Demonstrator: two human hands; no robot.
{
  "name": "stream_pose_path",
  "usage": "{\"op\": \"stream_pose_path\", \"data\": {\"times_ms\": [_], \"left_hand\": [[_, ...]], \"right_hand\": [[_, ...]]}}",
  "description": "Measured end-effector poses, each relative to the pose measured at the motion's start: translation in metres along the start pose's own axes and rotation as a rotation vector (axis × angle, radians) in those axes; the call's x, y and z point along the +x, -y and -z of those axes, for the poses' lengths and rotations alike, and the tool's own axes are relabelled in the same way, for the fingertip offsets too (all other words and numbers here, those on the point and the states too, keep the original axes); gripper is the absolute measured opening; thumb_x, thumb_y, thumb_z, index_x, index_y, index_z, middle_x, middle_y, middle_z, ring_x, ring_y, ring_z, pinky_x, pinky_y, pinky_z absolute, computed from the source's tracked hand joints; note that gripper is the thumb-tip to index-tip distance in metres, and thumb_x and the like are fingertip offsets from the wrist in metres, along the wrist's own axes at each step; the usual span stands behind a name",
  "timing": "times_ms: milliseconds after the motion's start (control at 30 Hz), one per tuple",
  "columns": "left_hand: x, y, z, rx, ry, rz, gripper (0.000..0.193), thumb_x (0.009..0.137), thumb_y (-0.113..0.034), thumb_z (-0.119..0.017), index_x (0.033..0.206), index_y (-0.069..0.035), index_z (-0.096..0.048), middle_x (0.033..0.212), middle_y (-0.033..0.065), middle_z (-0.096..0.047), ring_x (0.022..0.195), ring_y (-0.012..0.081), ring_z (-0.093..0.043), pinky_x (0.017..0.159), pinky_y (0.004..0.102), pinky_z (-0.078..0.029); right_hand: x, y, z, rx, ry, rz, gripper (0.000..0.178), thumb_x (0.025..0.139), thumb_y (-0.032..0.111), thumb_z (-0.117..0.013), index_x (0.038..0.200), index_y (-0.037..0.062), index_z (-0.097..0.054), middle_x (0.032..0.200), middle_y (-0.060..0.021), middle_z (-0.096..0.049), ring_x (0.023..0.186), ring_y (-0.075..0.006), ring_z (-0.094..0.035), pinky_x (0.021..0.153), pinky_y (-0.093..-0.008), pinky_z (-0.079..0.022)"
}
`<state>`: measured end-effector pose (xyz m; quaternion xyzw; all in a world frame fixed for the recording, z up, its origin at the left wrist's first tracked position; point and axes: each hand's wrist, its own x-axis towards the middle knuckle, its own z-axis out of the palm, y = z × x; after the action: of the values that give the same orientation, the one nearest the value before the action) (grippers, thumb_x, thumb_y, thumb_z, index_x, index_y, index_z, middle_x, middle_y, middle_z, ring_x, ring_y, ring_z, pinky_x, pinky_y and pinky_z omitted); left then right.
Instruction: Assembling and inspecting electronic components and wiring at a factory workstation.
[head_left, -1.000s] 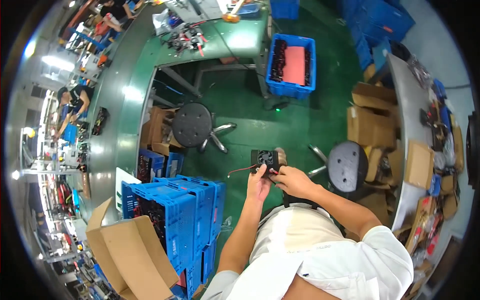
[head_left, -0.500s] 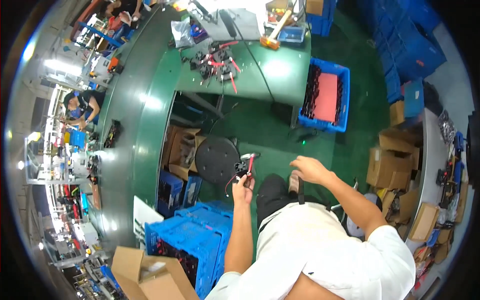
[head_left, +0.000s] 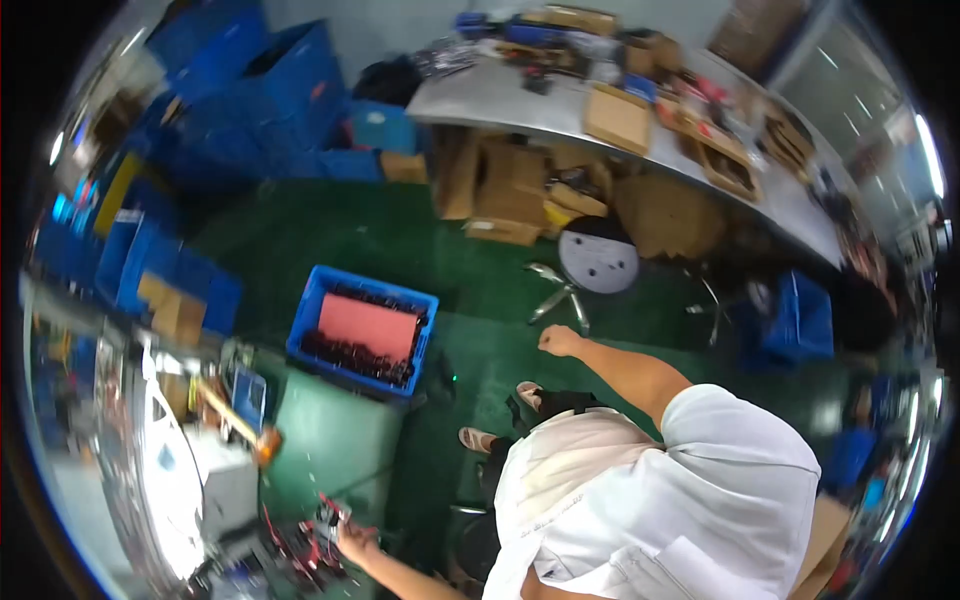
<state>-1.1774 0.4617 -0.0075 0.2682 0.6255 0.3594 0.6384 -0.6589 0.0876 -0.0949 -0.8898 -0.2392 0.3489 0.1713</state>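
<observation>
At the lower left, my left hand (head_left: 355,542) is closed on a small black part with red wires (head_left: 328,518). It is over the green workbench (head_left: 325,440), right beside a heap of similar black and red parts (head_left: 300,556). Blur hides where the held part ends and the heap begins. My right hand (head_left: 562,341) hangs over the floor in front of me, fingers curled in, and nothing shows in it.
A blue crate (head_left: 427,325) of black parts with a pink sheet stands on the floor beyond the workbench. A mallet (head_left: 235,420) lies on the bench. Ahead are a round stool (head_left: 598,262), cardboard boxes (head_left: 505,195) and a long grey table (head_left: 480,98). Blue bins (head_left: 290,100) are stacked far left.
My view and body have turned right, so the workbench now lies at lower left. My left hand, still with the black part, has come to the heap on the bench.
</observation>
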Motion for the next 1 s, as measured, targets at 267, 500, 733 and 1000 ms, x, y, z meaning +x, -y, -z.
{"op": "stream_pose_path", "data": {"times_ms": [267,500,733,1000], "left_hand": [[0.061,-0.062,0.027,0.928,-0.985,-1.115,0.045,0.066,-0.031,-0.077,0.088,0.006,-0.064,0.078,0.0229,-0.064,0.074,0.0386,-0.061,0.070,0.0497,-0.049],[-0.044,0.044,-0.078,1.156,-0.483,-1.398,0.032,0.080,-0.014,-0.065,0.104,0.006,-0.059,0.093,0.0167,-0.064,0.087,0.0312,-0.061,0.079,0.0403,-0.049],[-0.180,0.234,-0.273,1.009,0.769,-0.488,0.031,0.082,-0.006,-0.063,0.109,0.008,-0.059,0.102,0.0152,-0.061,0.093,0.0213,-0.058,0.084,0.0322,-0.046],[-0.323,0.346,-0.428,1.497,1.518,-0.285,0.042,0.083,-0.023,-0.069,0.117,-0.001,-0.059,0.110,0.0131,-0.065,0.098,0.0204,-0.062,0.085,0.0306,-0.048]], "right_hand": [[-0.170,-0.141,-0.072,0.319,-0.189,-0.495,0.029,0.075,0.031,-0.061,0.085,0.0065,-0.072,0.084,-0.0164,-0.068,0.079,-0.0320,-0.067,0.075,-0.0411,-0.053],[-0.211,-0.209,-0.141,0.584,0.112,-0.795,0.024,0.076,0.026,-0.062,0.084,0.0043,-0.071,0.067,-0.0086,-0.066,0.057,-0.0177,-0.064,0.052,-0.0326,-0.053],[-0.174,-0.325,-0.040,0.342,-0.280,-0.291,0.031,0.075,0.033,-0.059,0.080,0.0045,-0.070,0.078,-0.0166,-0.068,0.071,-0.0278,-0.067,0.067,-0.0384,-0.053],[-0.208,-0.442,0.078,0.967,-0.816,-0.554,0.024,0.081,0.024,-0.058,0.084,0.0020,-0.067,0.069,-0.0084,-0.063,0.063,-0.0173,-0.061,0.060,-0.0317,-0.049]]}}
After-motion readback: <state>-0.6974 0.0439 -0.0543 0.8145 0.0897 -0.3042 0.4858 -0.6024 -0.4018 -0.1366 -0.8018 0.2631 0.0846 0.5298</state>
